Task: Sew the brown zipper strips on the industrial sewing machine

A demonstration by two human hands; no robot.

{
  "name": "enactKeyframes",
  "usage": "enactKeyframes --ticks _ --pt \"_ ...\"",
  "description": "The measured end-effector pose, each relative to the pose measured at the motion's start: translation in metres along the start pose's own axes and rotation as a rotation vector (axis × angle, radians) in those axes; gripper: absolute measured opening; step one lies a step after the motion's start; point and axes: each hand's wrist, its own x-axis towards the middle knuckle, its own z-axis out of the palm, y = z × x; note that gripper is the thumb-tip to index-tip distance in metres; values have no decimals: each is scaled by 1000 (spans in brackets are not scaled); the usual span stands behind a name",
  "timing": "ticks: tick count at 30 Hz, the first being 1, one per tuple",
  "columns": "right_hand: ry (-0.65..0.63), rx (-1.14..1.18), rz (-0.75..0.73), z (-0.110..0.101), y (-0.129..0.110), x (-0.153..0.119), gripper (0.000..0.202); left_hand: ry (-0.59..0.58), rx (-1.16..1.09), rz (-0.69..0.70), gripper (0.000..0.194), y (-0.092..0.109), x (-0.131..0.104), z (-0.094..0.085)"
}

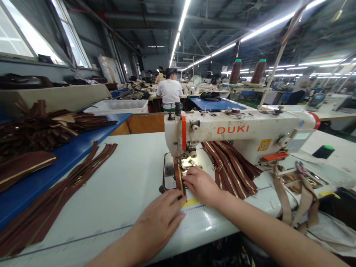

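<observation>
A brown zipper strip with gold teeth lies lengthwise under the presser foot of the white sewing machine. My left hand rests on the near end of this strip, fingers stretched flat and thumb apart. Closed fingers of my right hand pinch the strip's right edge, just in front of the foot. To the right, several brown zippers with gold teeth and pulls are fanned out under the machine arm. More long brown zippers lie bundled on the left of the pale table.
Piled brown pieces cover a blue board at left. A tray of small parts and beige straps sit at right. Two thread cones stand behind the machine. A person in a white shirt sits ahead.
</observation>
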Motion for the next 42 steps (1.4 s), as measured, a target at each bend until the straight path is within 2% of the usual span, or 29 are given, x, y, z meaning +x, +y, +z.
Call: enactKeyframes --ticks 12,22,32,42 --pt "-64 -231 -88 -3 -5 -1 18 5 22 13 31 3 3 -4" --pt "-66 -278 -127 0 0 0 15 -17 29 -7 29 0 4 -3" --pt "-89 -290 -115 1 13 25 13 -34 86 -65 29 -18 29 -2" --pt "-101 -228 -136 -1 8 10 14 -56 94 -59 31 -22 30 2"
